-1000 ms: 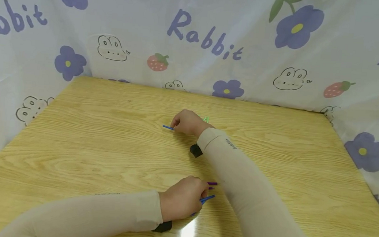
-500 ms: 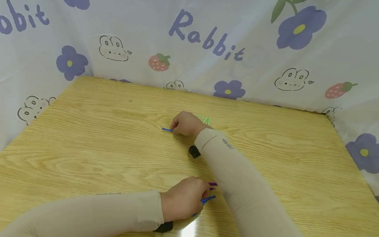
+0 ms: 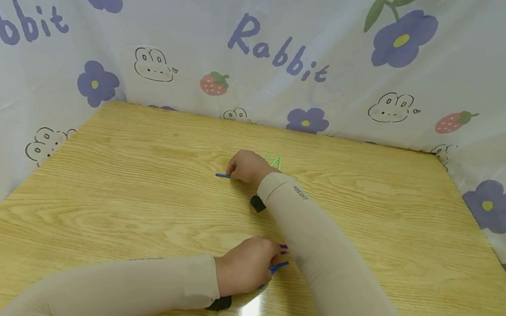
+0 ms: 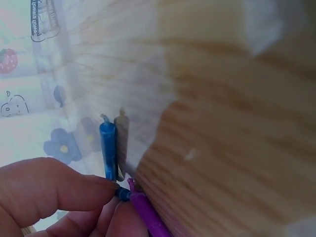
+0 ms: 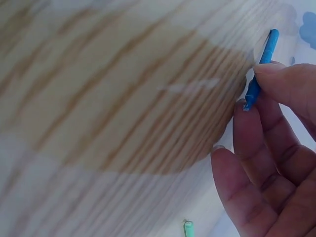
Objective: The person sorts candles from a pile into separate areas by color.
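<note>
My right hand (image 3: 248, 166) pinches a slim blue candle (image 5: 269, 47) between thumb and fingers, low over the far middle of the table; whether the candle touches the wood I cannot tell. Its wick end shows beside the fingertips in the right wrist view. Close to the front, my left hand (image 3: 245, 266) has thumb and fingers curled round the end of a blue candle (image 4: 123, 192). Another blue candle (image 4: 108, 148) lies just past the thumb tip, and a purple candle (image 4: 150, 215) lies against the fingers. Purple candles (image 3: 283, 252) partly show beyond the left hand in the head view.
Several green candles (image 3: 275, 161) lie behind the right wrist, partly hidden by it. The wooden table (image 3: 123, 183) meets a white printed curtain (image 3: 191, 36) at the back and sides. A black wrist camera (image 3: 258, 204) sits under the right forearm, which crosses the table's right half.
My right hand has drawn slightly nearer with the blue candle, which now lies more level across the view. More of the green candles shows. The left hand has stayed nearly still.
</note>
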A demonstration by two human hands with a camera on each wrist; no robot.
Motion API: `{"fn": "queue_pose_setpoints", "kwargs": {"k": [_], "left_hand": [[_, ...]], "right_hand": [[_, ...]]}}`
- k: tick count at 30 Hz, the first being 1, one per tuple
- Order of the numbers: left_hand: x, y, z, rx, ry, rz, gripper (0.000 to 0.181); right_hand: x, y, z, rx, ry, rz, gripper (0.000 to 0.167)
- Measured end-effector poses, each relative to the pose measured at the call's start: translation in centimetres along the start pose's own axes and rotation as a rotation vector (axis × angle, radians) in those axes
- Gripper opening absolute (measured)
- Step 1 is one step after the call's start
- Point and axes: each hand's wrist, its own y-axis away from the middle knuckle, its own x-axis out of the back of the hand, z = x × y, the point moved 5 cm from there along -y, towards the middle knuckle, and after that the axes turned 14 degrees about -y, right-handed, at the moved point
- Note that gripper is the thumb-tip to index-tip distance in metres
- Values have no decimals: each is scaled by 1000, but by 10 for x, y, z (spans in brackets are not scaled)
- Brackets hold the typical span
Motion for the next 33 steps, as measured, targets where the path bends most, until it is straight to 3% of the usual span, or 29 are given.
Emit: {"fn": "queue_pose_setpoints", "kwargs": {"k": [14,20,25,33], "left_hand": [[0,1,0,11,-10,-1,17],[-1,0,0,17,6,-40,18],[-2,-1,0,17,1,-73,19],[-2,0,0,21,-5,-38,21]], "right_hand": [[-1,0,2,15,28,2,18],[5,7,3,46,2,12,25],[12,13,3,54,-26,27,26],[26,30,0,120,-150,49,26]]}}
